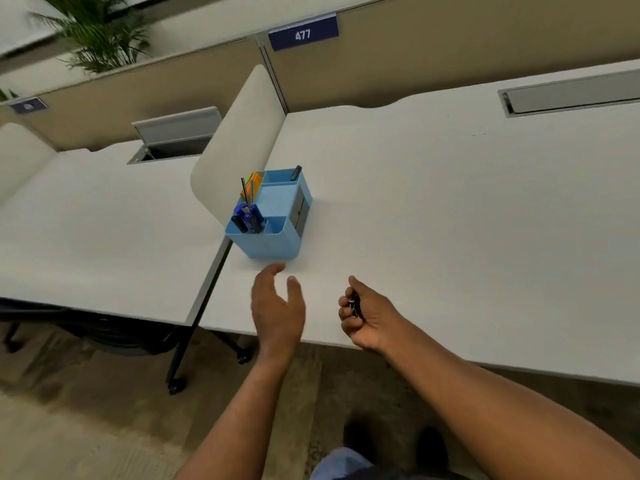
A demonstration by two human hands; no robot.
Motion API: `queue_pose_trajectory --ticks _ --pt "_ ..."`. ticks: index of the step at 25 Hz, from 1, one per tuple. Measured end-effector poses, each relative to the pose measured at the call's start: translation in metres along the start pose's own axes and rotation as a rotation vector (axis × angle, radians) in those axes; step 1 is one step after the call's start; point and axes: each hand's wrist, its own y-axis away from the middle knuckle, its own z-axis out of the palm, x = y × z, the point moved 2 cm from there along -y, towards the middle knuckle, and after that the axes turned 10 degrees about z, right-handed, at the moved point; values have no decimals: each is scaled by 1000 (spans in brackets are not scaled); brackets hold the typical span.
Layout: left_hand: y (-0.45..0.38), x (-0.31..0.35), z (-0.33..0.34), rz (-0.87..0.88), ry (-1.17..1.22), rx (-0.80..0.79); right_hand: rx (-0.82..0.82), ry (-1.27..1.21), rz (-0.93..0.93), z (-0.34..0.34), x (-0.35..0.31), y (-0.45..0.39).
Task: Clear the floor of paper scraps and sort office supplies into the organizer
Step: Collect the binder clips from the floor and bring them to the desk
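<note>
A light blue desk organizer (273,245) stands on the white desk (450,209) beside a low divider. Its compartments hold a blue stapler-like item (250,216), thin pens, coloured sticky notes (254,180) and a dark marker (296,172). My left hand (277,306) hovers just in front of the organizer with relaxed, spread fingers and holds nothing. My right hand (367,315) is to its right above the desk's front edge. Its fingers curl round a small bunch of dark items (355,304), too small to identify.
A rounded beige divider (239,140) separates this desk from the left desk (97,220). Cable trays (571,95) sit at the back of both desks. A partition with the sign 477 (303,34) lies behind. Brown carpet (86,427) and desk legs with castors are below.
</note>
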Motion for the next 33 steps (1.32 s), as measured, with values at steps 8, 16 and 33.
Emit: queue_pose_trajectory --ticks 8,16,33 --pt "-111 -83 -9 -127 -49 -95 179 295 -109 56 -72 -82" --pt "-164 -105 21 -51 -108 -234 238 380 -111 117 -120 -148" --pt "-168 -108 29 -60 -145 -218 292 784 -49 127 -146 -155"
